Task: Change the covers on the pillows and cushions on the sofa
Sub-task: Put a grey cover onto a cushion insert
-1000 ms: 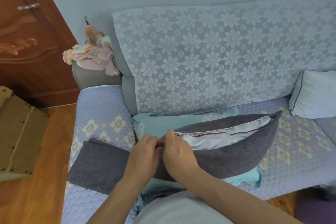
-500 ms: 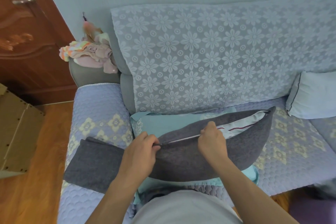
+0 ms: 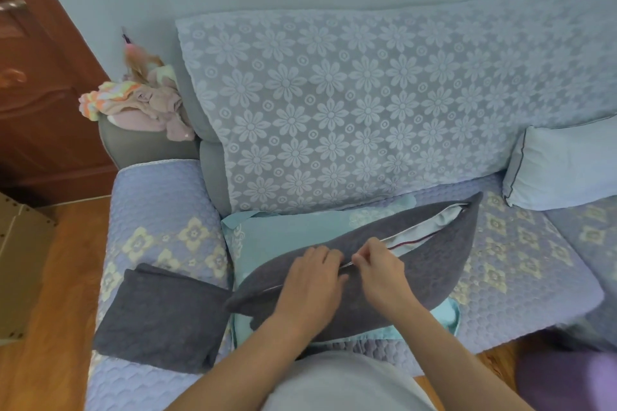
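Grey cushion, under both hands, sofa

I'm gripping a matt, quilted dark grey cloth cover (slightly rough-looking), its inner pillow showing smooth pale fabric. The sofa is wearing stitched lilac cloth and lacy floral fabric; the door is gleaming varnished wood.

Over on the left stands a brown wooden door; beneath it, wooden floor and what may be a cardboard box (edge only).
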A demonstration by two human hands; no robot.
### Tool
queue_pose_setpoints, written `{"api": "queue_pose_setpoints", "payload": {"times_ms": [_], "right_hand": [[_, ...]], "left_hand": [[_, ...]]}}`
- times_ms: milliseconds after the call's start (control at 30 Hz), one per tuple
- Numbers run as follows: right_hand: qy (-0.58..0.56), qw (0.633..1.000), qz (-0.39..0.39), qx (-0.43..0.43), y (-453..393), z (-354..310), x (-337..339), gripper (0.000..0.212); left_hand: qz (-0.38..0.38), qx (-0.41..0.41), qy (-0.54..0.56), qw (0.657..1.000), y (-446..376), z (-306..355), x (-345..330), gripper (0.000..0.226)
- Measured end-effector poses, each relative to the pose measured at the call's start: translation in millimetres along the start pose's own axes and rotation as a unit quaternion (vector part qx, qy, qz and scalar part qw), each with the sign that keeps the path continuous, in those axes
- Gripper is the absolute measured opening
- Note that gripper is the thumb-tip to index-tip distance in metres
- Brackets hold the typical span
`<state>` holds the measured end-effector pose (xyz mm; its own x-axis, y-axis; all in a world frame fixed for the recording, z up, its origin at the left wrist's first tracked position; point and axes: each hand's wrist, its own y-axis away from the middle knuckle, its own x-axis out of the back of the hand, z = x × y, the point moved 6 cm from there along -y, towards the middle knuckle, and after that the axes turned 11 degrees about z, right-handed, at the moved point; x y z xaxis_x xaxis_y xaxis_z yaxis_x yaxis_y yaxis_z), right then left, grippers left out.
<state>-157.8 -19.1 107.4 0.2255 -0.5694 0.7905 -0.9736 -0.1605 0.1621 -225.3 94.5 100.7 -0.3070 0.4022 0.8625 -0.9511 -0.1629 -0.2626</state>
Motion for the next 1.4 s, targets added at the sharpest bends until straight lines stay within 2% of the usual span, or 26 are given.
{"api": "queue_pose_setpoints", "payload": {"times_ms": [100,200,433,600,700,767,867,967,1100,1167,1200,1300,1400], "right_hand": [[0.003,0.998,-0.019,0.054,3,-2,-2,0.018],[-0.007,0.997,-0.045,0.067,6,-1,-8,0.019],[-0.085,0.987,-0.140,-0.002,0,13,-17,0.016],[-0.149,0.973,-0.162,-0.072,-5,22,-19,0.018],[-0.115,0.986,-0.110,-0.052,-5,17,-19,0.018],[-0.018,1.000,-0.011,-0.006,0,10,-13,0.017],[0.106,0.989,0.087,0.054,10,0,-4,0.016],[0.130,0.984,0.121,0.028,-1,14,12,0.015],[0.153,0.971,0.181,-0.032,-29,60,57,0.005],[0.164,0.961,0.219,-0.049,-45,79,83,0.011],[0.166,0.958,0.230,-0.040,-51,85,94,0.005],[0.196,0.945,0.256,0.053,-58,80,107,0.023],[0.203,0.937,0.266,0.097,-45,67,103,0.025]], "left_hand": [[-0.023,0.001,-0.038,0.999,3,-1,-26,0.015],[-0.016,0.019,-0.063,0.998,8,-9,-32,0.021],[-0.039,0.038,-0.025,0.998,9,-9,-33,0.023],[-0.046,0.026,-0.013,0.999,8,-5,-32,0.011],[-0.066,0.025,-0.020,0.997,-1,-4,-29,0.004],[-0.070,0.032,-0.018,0.997,-5,-1,-24,0.004],[-0.078,0.028,-0.015,0.996,-7,6,-19,0.006],[-0.081,0.015,-0.019,0.996,-4,7,-13,0.015],[-0.109,0.040,-0.009,0.993,10,-5,-9,0.011],[-0.134,0.049,-0.016,0.990,20,-15,-8,0.011],[-0.147,0.053,-0.023,0.987,24,-18,-8,0.011],[-0.129,0.054,-0.051,0.989,23,-16,-5,0.007],[-0.075,0.004,-0.034,0.997,3,17,-19,0.030]]}}
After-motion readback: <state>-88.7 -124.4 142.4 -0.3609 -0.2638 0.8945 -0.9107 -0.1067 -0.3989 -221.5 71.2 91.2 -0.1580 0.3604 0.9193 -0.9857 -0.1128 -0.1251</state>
